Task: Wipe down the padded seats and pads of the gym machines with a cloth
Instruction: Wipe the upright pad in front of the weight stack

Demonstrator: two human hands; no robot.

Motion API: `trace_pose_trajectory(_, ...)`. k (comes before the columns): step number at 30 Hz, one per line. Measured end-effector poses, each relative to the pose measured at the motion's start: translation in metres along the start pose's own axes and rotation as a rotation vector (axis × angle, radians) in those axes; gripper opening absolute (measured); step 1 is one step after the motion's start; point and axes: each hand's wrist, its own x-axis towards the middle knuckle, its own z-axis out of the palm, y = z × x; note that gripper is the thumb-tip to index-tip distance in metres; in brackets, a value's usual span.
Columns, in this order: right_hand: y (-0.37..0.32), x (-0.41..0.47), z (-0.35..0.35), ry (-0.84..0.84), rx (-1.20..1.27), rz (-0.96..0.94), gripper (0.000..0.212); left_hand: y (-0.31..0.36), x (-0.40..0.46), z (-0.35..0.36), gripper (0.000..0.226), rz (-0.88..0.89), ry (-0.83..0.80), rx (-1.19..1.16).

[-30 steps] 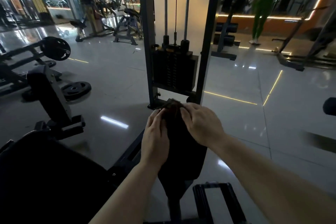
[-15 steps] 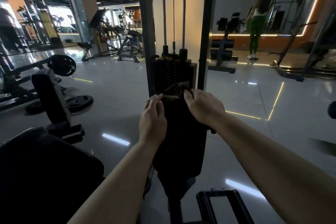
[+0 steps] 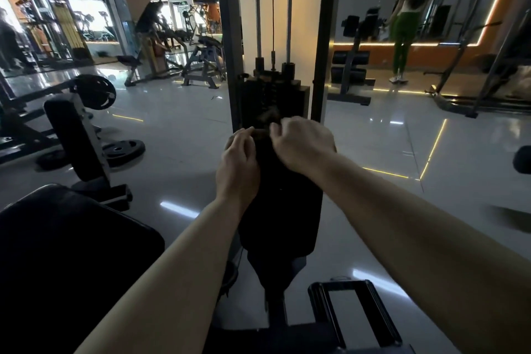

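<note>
Both hands have climbed the upright pad (image 3: 283,204) since a second ago, from low against its top edge to the very crown, just under the weight stack (image 3: 273,100) behind it. Now my left hand (image 3: 238,165) rests along the pad's left edge, fingers curled over the rim and pinching the dark cloth (image 3: 265,121) at its near corner. Beside it, my right hand (image 3: 301,144) is bunched over the top, fingers curled round the same cloth; it is blurred, so I cannot tell how tight the hold is.

That cloth sits crumpled on the pad's top, just ahead of my fingertips, showing as a small dark peak between the two hands. Below them the pad's long axis runs straight down toward me, narrowing above the frame. So the unwiped face lies under my wrists, and I judge the coming stroke is a pull downward along that axis. Either hand is equally near. Nothing here serves as a container.
</note>
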Motion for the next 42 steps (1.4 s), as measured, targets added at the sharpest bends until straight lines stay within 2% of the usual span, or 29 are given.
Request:
trace_pose_trajectory(3,-0.022,-0.002,0.008,0.035,0.012,-0.161,0.043,-0.004,-0.001,0.000,0.035,-0.020,-0.010,-0.049)
trace_pose_trajectory(5,-0.009,-0.002,0.005,0.000,0.051,-0.179,0.044,-0.006,-0.001,0.001,0.044,-0.035,0.007,-0.051)
trace_pose_trajectory(7,0.017,-0.004,0.001,-0.023,0.147,-0.129,0.041,-0.006,-0.002,0.003,0.037,-0.005,0.030,-0.030)
trace_pose_trajectory(10,0.042,-0.008,-0.001,-0.036,0.430,0.041,0.041,-0.005,-0.004,0.004,0.031,0.044,0.066,-0.007)
trace_pose_trajectory(11,0.042,-0.005,0.002,-0.020,0.445,0.060,0.040,-0.005,-0.004,0.004,0.031,0.056,0.070,-0.006)
trace_pose_trajectory(13,0.032,-0.002,0.010,0.070,0.352,0.031,0.037,-0.008,-0.002,0.006,0.030,0.077,0.072,-0.002)
trace_pose_trajectory(16,0.022,-0.012,0.031,0.357,0.173,-0.177,0.041,-0.013,0.001,0.006,0.031,0.096,0.066,-0.034)
trace_pose_trajectory(18,0.030,-0.021,0.049,0.513,0.133,-0.321,0.038,-0.015,0.001,0.008,0.039,0.113,0.069,-0.072)
trace_pose_trajectory(21,0.048,-0.027,0.077,0.649,0.127,-0.413,0.038,-0.019,0.003,0.011,0.040,0.112,0.089,-0.131)
trace_pose_trajectory(28,0.085,-0.068,0.154,0.640,0.072,-0.499,0.042,-0.024,0.006,0.016,0.033,0.144,0.136,-0.138)
trace_pose_trajectory(32,0.077,-0.050,0.134,0.677,0.044,-0.546,0.046,-0.025,0.008,0.017,0.032,0.139,0.149,-0.145)
trace_pose_trajectory(36,0.055,-0.016,0.096,0.750,0.144,-0.469,0.040,-0.024,0.008,0.017,0.025,0.133,0.149,-0.165)
trace_pose_trajectory(42,0.061,-0.036,0.124,0.793,0.193,-0.403,0.047,-0.023,0.007,0.016,0.028,0.153,0.149,-0.163)
